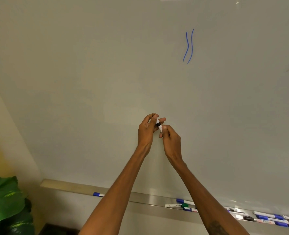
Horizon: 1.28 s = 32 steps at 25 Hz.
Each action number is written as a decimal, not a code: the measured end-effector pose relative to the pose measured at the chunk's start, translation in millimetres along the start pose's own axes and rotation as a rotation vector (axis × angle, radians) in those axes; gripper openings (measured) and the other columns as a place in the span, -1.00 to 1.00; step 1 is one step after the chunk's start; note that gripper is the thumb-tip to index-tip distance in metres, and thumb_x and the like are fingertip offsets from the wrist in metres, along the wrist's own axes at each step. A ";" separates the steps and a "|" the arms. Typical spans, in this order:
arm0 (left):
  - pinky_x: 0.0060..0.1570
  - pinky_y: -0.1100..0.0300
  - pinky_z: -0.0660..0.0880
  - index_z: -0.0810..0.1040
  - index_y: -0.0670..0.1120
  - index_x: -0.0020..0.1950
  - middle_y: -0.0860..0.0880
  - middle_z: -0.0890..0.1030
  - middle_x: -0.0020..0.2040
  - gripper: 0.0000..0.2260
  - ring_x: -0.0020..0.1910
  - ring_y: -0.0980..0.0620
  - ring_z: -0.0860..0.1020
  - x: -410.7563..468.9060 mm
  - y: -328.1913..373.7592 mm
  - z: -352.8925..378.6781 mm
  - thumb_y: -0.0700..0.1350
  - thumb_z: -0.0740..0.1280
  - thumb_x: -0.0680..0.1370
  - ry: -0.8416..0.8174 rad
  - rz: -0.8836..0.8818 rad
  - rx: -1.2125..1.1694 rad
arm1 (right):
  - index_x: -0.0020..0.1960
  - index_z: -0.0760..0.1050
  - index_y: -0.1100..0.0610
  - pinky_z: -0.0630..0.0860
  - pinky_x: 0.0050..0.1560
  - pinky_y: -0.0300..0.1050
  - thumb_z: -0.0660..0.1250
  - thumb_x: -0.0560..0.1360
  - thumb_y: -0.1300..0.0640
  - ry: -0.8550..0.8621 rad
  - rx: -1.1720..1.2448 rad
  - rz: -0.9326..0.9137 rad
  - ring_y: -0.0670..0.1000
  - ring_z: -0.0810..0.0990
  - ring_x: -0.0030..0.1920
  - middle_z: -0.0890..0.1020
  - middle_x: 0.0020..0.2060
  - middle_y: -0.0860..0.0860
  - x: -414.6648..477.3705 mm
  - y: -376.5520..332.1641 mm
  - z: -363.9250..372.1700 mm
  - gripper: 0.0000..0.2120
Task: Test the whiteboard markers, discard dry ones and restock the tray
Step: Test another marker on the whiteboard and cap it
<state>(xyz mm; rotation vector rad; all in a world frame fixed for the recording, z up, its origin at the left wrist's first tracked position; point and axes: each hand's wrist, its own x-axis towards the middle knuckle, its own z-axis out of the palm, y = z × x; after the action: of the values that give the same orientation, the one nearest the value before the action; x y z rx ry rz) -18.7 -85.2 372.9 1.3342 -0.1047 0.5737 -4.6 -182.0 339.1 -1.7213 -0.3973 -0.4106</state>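
Observation:
Both my hands are raised together in front of the whiteboard [106, 73]. They hold one white marker with a black band [158, 124]. My left hand [147, 129] pinches its upper end, fingers curled round it. My right hand [171, 141] grips the lower end. The marker's tip and cap are hidden by my fingers. Two wavy blue strokes [189, 46] are drawn on the board at the upper right. Below, the metal tray [143, 197] carries several markers, mostly blue-capped, with a green-capped one [185, 205] among them.
A single blue-capped marker [98, 194] lies on the tray's left part. A cluster of markers [272, 218] fills the tray's right end. A green leafy plant [6, 204] stands at the lower left beside a yellowish wall [8, 133].

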 end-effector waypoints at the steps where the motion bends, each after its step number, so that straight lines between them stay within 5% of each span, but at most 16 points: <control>1: 0.07 0.19 0.60 0.52 -0.19 0.23 -0.10 0.72 0.04 -0.71 0.07 -0.01 0.68 0.3 -1.2 -2.0 0.00 0.24 0.66 -0.007 -0.005 0.013 | -0.01 0.51 0.06 0.40 -0.30 -0.20 0.16 0.66 -0.01 -0.016 0.020 0.020 -0.14 0.45 -0.38 0.57 -0.31 -0.01 0.4 -0.1 0.0 -0.79; 5: 0.13 0.08 0.59 0.52 -0.17 0.24 -0.09 0.72 0.04 -0.70 0.07 -0.04 0.68 2.8 -6.1 -11.2 0.02 0.25 0.65 0.016 -0.033 0.012 | 0.06 0.51 0.08 0.51 -0.24 -0.33 0.42 0.52 0.02 -0.094 0.114 0.025 -0.17 0.59 -0.22 0.63 -0.11 -0.10 4.6 -4.4 -4.7 -0.80; 11: 0.05 0.20 0.60 0.60 -0.13 0.19 -0.07 0.70 0.05 -0.75 0.07 0.03 0.66 1.4 -14.4 -16.4 -0.01 0.26 0.65 0.040 -0.044 0.038 | 0.05 0.56 0.05 0.46 -0.23 -0.31 0.18 0.66 0.00 -0.123 0.078 0.067 -0.14 0.54 -0.31 0.63 -0.16 -0.05 0.3 8.0 4.5 -0.78; 16: -0.06 0.28 0.58 0.66 -0.09 0.14 0.00 0.67 -0.07 -0.80 -0.09 0.14 0.64 2.2 -21.1 -19.9 -0.04 0.34 0.61 0.151 -0.084 0.067 | 0.07 0.51 0.10 0.51 -0.27 -0.32 0.43 0.51 0.00 -0.137 0.140 0.122 -0.10 0.59 -0.28 0.64 -0.12 0.00 0.4 5.8 5.1 -0.76; 24: 0.06 0.20 0.61 0.67 -0.12 0.14 -0.02 0.66 -0.09 -0.79 -0.09 0.11 0.64 1.9 -25.0 -23.4 -0.05 0.34 0.61 0.105 -0.080 0.062 | 0.05 0.57 0.09 0.48 -0.25 -0.35 0.17 0.66 0.04 -0.194 0.088 0.077 -0.15 0.56 -0.31 0.66 -0.20 -0.01 0.0 10.8 5.9 -0.77; 32: 0.06 0.16 0.61 0.67 -0.14 0.15 -0.08 0.68 -0.06 -0.78 -0.06 0.01 0.65 -2.5 -39.4 -31.4 -0.06 0.33 0.62 0.125 -0.100 0.117 | 0.00 0.55 0.11 0.36 -0.42 -0.25 0.11 0.68 -0.01 -0.299 0.306 0.380 -0.08 0.44 -0.43 0.66 -0.31 0.00 -3.4 10.1 10.0 -0.70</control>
<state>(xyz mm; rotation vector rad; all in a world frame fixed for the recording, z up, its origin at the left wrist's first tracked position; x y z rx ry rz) -11.0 -61.4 329.2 1.4051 0.0985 0.5844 -2.2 -174.1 327.1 -1.5133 -0.3174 0.1785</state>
